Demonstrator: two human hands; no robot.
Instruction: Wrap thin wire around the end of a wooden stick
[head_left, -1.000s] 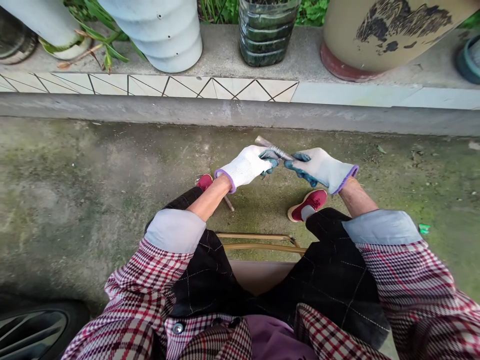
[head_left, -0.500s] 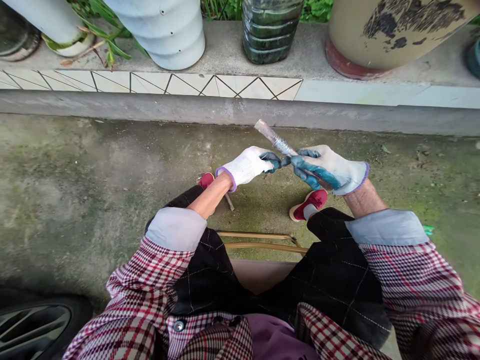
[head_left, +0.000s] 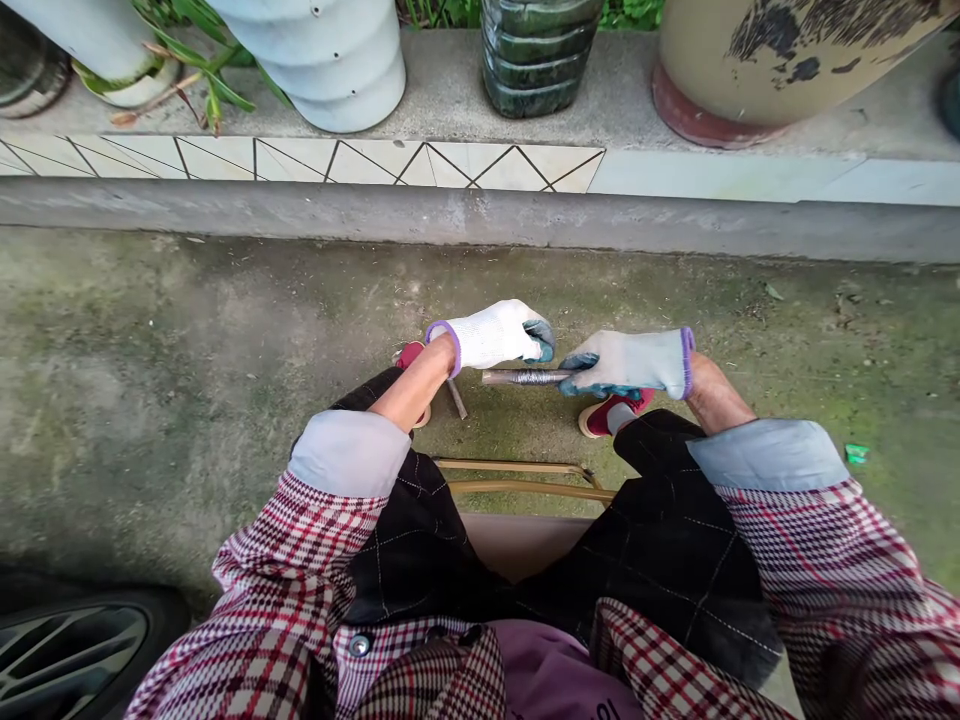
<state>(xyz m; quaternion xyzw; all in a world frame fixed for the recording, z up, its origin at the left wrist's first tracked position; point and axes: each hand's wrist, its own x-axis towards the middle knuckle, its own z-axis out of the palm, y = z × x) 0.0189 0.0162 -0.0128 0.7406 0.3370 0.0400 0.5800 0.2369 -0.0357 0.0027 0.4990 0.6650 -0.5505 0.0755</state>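
1. The mossy concrete ground fills most of the view, with the person's red shoes set apart on it.
2. Beyond it runs a concrete ledge, its front edge faced with a tile strip.
3. On the ledge stand a beige pot with a reddish base, a ribbed white pot and, between them, a dark ribbed bottle.
4. A wheel shows at the lower left corner.
5. The right hand, in a white glove with bluish fingers, is clamped on one end of a rod.
6. The left hand, gloved alike, is apart from the right, fingers curled under; whether they pinch anything I cannot tell.
7. The rod is in front of the person, over the ground between the shoes. Its long axis lies nearly level across the view, roughly parallel to the ledge. The free end points to the person's left, passing just below the left hand; the other end disappears into the right glove.
8. A short stick slants beside the left shoe.
9. Silvery wire is wound around the rod, near the right fingers.
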